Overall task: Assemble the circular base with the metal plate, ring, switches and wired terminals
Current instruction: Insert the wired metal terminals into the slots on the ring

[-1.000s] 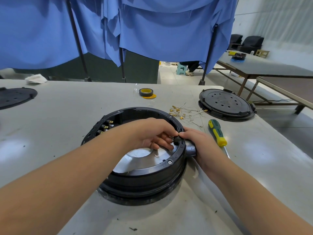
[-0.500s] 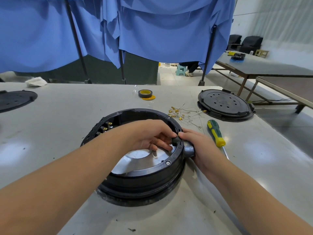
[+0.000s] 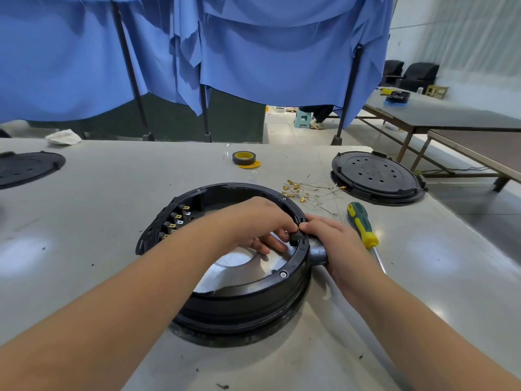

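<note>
A black circular base (image 3: pixel 242 300) stands on the grey table in front of me, with a shiny metal plate (image 3: pixel 236 266) inside it. Several switches with brass tabs (image 3: pixel 176 221) sit along its inner left wall. My left hand (image 3: pixel 262 224) reaches inside the base and pinches a small black switch (image 3: pixel 294 239) at the right rim. My right hand (image 3: pixel 335 238) lies outside that rim, fingers curled over the rim and a grey spout (image 3: pixel 318 253), its fingertips on the same switch. A pile of wired terminals (image 3: pixel 307 190) lies behind the base.
A green and yellow screwdriver (image 3: pixel 362 224) lies right of my right hand. A black perforated cover (image 3: pixel 376 176) sits at the back right, another (image 3: pixel 28 167) at the far left. A tape roll (image 3: pixel 244 158) is behind the base. Blue cloth hangs beyond the table.
Both hands stay at the right rim on the small black switch, with only small finger shifts. The view has moved slightly.
</note>
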A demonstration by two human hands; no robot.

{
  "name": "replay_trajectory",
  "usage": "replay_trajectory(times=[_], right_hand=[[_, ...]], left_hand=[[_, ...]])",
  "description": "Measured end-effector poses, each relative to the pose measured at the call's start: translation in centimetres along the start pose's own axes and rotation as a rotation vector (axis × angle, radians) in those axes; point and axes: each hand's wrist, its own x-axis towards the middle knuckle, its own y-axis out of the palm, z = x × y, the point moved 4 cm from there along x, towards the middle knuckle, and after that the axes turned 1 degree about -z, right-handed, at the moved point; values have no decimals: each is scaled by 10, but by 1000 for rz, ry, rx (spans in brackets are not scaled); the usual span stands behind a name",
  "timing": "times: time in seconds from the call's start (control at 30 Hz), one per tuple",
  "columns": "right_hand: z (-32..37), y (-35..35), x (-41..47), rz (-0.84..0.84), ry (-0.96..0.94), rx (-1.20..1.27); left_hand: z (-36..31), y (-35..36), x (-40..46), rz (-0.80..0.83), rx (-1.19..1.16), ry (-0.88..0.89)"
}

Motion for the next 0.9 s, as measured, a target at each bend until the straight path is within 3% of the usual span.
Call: replay_trajectory(times=[0.13,0.33,0.5,0.67,0.9], right_hand=[[5,0,-8,3,-46,-22],[9,-12,-8,-119,-192,-130],[14,-26,-3,-186,-267,-225],[23,-31,-4,-172,-353,-300],[30,-28,2,-80,-284,-351]], left_hand=[[-2,-10,-5,-154,185,121],[-9,-41,-30,-569,258,456],[2,-58,-43,-803,329,564],[29,-68,-35,-810,358,461],[42,-64,-20,-644,519,267]])
